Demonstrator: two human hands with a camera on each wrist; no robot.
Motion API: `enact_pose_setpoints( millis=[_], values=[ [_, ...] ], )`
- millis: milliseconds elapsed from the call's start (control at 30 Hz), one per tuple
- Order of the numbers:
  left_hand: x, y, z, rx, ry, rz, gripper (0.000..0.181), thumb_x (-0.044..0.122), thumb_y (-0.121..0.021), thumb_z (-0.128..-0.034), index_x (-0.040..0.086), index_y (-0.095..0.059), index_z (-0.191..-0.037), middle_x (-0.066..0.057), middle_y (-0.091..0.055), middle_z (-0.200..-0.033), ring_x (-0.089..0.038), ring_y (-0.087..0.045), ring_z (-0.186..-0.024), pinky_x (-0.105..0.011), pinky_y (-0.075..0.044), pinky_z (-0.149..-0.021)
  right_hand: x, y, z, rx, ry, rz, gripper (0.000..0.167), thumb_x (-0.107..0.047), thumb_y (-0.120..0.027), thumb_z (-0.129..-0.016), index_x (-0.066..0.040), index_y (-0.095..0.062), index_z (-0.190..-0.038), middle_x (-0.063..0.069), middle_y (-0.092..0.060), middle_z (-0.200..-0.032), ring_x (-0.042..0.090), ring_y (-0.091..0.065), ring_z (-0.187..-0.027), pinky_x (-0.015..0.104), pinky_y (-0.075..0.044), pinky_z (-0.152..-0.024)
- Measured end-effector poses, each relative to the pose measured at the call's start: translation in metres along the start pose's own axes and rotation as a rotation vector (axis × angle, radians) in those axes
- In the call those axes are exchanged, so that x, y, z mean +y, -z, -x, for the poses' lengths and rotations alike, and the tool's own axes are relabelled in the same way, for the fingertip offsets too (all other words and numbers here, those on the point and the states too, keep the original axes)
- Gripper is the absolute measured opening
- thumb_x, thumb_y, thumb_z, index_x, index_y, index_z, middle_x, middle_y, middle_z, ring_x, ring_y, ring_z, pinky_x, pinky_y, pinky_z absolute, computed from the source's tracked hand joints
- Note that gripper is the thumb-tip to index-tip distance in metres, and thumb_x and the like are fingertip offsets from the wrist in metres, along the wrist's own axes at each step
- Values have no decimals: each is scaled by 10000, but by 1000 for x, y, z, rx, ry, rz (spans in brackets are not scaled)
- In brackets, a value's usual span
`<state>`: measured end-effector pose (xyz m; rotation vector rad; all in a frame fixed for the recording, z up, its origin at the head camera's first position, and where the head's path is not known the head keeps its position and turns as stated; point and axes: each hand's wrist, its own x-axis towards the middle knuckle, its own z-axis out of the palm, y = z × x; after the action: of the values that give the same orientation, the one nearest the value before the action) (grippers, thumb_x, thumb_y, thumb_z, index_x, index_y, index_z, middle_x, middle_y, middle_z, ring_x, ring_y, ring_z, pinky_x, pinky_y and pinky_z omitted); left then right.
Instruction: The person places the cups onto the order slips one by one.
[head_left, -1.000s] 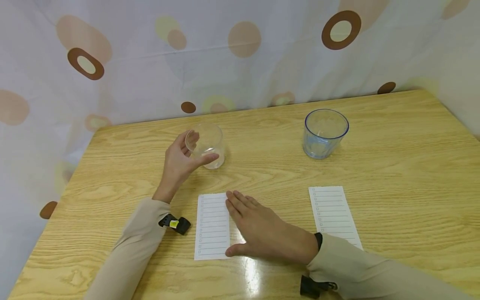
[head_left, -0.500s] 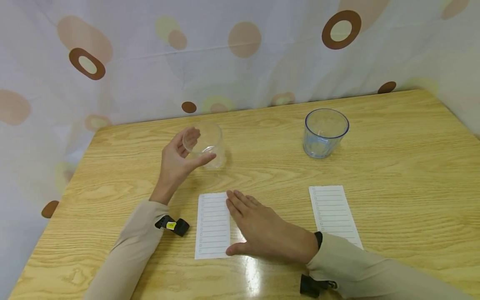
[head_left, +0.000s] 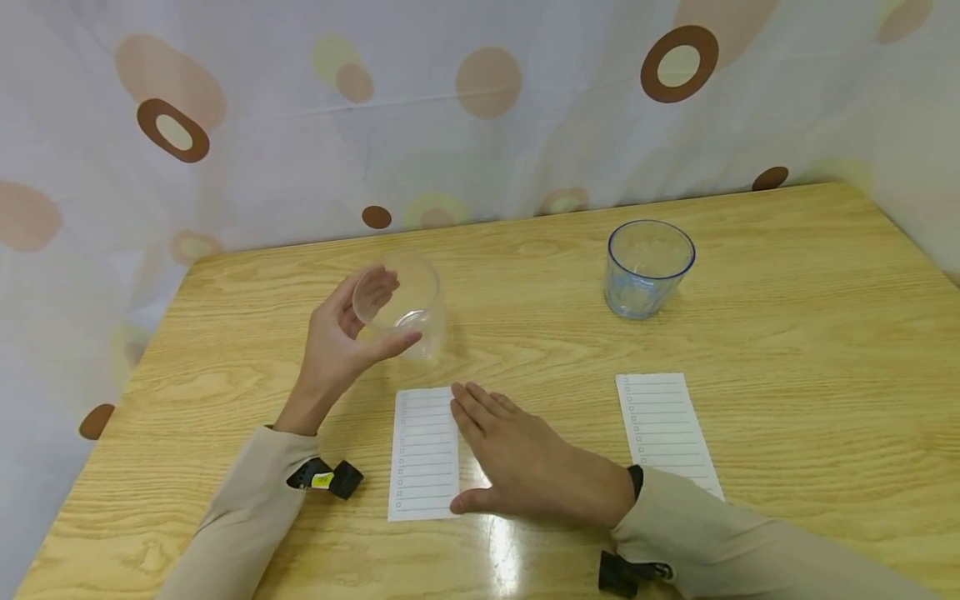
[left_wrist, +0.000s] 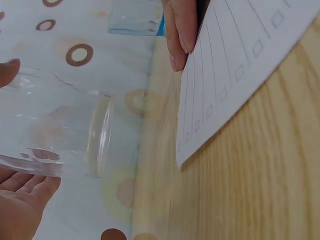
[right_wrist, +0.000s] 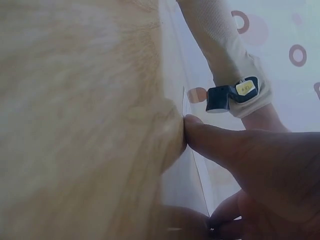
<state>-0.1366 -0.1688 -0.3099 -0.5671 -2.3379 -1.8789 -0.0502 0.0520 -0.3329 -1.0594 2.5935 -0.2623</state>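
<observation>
Fingers (left_wrist: 36,186) of the left hand (head_left: 328,342) curl round a colourless transparent round cup (head_left: 408,304), held above the yellowish wooden bench (head_left: 536,342), just beyond a white lined paper sheet (head_left: 425,454). The right hand (head_left: 525,460), fingers straight, thumb spread wide, touches that sheet's right edge.

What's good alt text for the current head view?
Left hand holding a clear round cup above a wooden table; right hand touching a white lined paper slip. At right, a clear blue-rimmed tumbler stands behind another slip.

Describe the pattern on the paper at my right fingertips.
Ruled lines and checkboxes; this checklist sheet shows best in the head view.
</observation>
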Motion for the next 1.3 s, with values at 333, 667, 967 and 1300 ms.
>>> enact_pose_setpoints(
  millis=[333, 667, 967, 1300],
  values=[
    [13, 2, 21, -39, 36, -57, 780, -53, -821, -692, 24, -468, -1384, -112, -545, -1343, -206, -510, -1253, -280, -371, -1071, 0, -1, 0, 8, 4, 6, 1004, -648, -571, -856, 46, -239, -1501, 181, -93, -1595, 307, -93, -1466, 426, -176, -1169],
    [15, 2, 38, -301, -88, -12, 831, -133, -813, -651, -28, -428, -1380, -199, -509, -1340, -243, -475, -1277, -313, -362, -1085, 0, -1, 0, 20, -3, 5, 1004, -629, -591, -855, 56, -237, -1497, 194, -118, -1586, 313, -98, -1464, 430, -172, -1170],
    [15, 3, 46, -358, -90, -9, 863, -117, -827, -638, 2, -421, -1390, -224, -507, -1346, -216, -474, -1280, -292, -377, -1072, 0, 0, 1, 31, -1, -1, 1004, -621, -603, -852, 71, -247, -1487, 208, -149, -1576, 327, -118, -1459, 426, -192, -1165],
    [16, 8, 66, -400, -20, 57, 896, -127, -827, -632, -29, -382, -1404, -183, -485, -1388, -220, -444, -1317, -334, -354, -1091, 0, -1, 1, 39, -2, -4, 1011, -630, -602, -846, 60, -246, -1493, 195, -119, -1586, 320, -121, -1460, 422, -187, -1167]
  ],
)
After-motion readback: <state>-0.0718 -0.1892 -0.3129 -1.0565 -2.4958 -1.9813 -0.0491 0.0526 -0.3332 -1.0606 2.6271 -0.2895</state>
